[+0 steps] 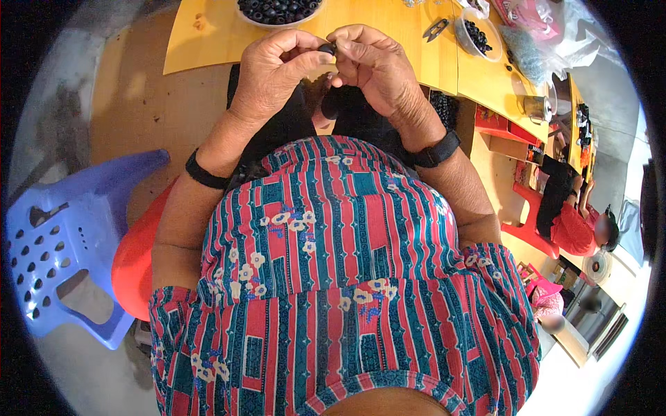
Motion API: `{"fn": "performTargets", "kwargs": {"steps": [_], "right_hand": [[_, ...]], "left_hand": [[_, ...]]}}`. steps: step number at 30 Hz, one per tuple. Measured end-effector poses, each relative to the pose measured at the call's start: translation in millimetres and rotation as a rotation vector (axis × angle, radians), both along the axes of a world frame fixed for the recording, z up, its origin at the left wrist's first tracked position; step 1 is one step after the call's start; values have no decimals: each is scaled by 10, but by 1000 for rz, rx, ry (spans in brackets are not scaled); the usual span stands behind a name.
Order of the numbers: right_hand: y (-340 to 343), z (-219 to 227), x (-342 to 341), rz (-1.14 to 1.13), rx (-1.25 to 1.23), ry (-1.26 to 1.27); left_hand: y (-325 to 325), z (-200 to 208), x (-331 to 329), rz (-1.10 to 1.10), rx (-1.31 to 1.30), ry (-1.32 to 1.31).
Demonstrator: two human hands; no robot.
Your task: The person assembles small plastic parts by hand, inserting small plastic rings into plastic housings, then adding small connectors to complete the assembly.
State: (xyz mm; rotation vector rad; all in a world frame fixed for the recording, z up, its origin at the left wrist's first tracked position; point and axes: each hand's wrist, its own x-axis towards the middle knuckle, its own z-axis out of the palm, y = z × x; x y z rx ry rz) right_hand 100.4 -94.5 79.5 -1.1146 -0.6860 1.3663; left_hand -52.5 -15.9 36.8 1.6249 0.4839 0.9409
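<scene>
Over the table's front edge, my left hand pinches a small black round piece between thumb and fingers. Against it, the thumb and forefinger of my right hand are also pressed together, gripping its right side. Fingertips cover much of the piece, so its exact kind cannot be told. Just beyond my left hand stands a white bowl full of black pieces, some with a hole in the middle.
Thread snips lie on the yellow table, beside a clear tub of black pieces. Plastic bags crowd the far right. A blue plastic chair stands at left. Another person in red sits at right.
</scene>
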Motion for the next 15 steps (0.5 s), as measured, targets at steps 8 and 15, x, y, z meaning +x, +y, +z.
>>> {"fn": "performTargets", "kwargs": {"steps": [8,15], "right_hand": [[24,7,40,4,-14,-25],[12,66,45,55,-19,-9]], "left_hand": [[-19,-38,17,-115,-290,-104],[-61,-61,65,-147,-478,-197]]}}
